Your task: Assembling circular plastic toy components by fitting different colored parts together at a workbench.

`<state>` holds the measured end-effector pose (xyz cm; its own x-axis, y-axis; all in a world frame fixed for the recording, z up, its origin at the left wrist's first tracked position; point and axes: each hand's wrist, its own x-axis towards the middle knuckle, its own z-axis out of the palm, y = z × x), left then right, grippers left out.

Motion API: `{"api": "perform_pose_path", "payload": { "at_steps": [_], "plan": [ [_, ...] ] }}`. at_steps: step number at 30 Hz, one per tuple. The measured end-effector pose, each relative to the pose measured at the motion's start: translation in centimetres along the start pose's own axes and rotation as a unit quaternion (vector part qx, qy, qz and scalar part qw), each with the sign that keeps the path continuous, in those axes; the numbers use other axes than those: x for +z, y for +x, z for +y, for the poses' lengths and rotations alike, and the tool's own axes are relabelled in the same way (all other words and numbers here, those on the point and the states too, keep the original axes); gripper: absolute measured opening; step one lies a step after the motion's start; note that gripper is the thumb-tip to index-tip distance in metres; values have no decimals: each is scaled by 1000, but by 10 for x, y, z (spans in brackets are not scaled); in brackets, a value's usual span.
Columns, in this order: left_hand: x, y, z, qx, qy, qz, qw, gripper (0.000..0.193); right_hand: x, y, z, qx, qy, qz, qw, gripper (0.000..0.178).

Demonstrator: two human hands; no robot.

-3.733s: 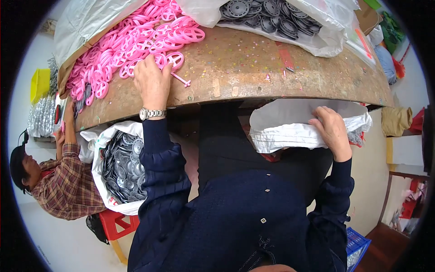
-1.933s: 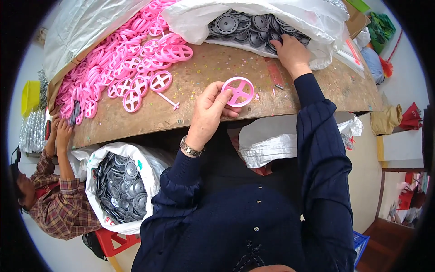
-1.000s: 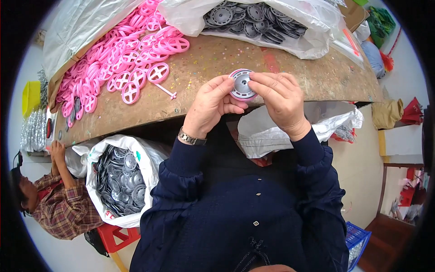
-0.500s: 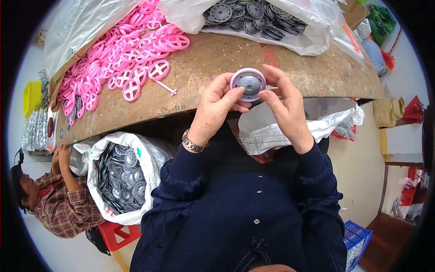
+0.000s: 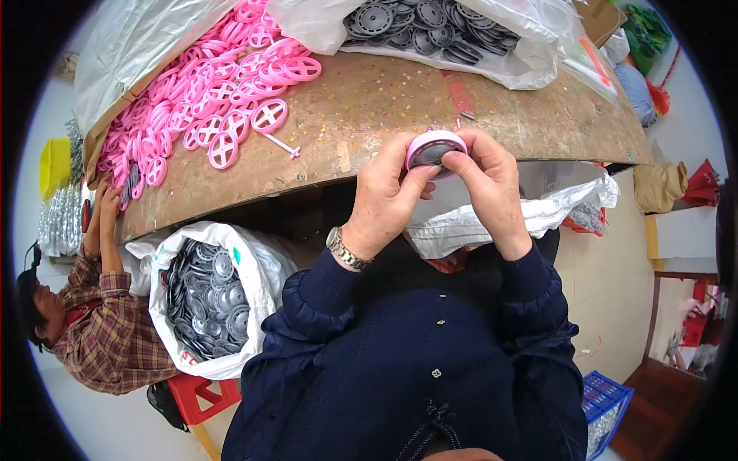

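Between my two hands, just off the table's front edge, is a small toy wheel [image 5: 435, 154], a grey disc set in a pink ring. My left hand [image 5: 384, 190] grips its left side, thumb pressing on the grey face. From the right, my right hand [image 5: 492, 180] closes on the ring, with its thumb on the disc too. The wheel is tilted, and the fingers behind it are partly hidden. Beyond it, a small dark piece [image 5: 467, 116] lies on the wooden table [image 5: 361, 115].
Pink rings [image 5: 223, 100] are heaped on the table's left. Grey discs fill a white sack [image 5: 257, 307] at my left and a bag [image 5: 530, 69] at the back. A white sack [image 5: 461, 230] hangs below my hands. A co-worker [image 5: 108, 330] sits far left; a blue crate [image 5: 607, 403] stands lower right.
The wheel has tilted and shifted slightly right and down. My left hand moved right, and my right thumb came onto the disc. The co-worker's hands reached farther onto the table.
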<state>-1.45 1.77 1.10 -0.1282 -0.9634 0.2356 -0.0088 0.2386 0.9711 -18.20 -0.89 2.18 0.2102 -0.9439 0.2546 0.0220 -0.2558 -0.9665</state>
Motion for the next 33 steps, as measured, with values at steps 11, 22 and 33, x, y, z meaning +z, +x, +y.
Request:
{"api": "perform_pose_path", "payload": {
  "at_steps": [11,22,33],
  "plan": [
    [3,3,-2,-45,-78,-9,996,50,2,1,4,71,118,-28,990,17],
    [-7,-3,6,-37,-2,-32,999,55,1,2,-1,49,44,-62,996,17],
    [-4,1,6,137,220,-19,966,52,-17,-2,-8,25,-62,-66,996,18]
  ]
}}
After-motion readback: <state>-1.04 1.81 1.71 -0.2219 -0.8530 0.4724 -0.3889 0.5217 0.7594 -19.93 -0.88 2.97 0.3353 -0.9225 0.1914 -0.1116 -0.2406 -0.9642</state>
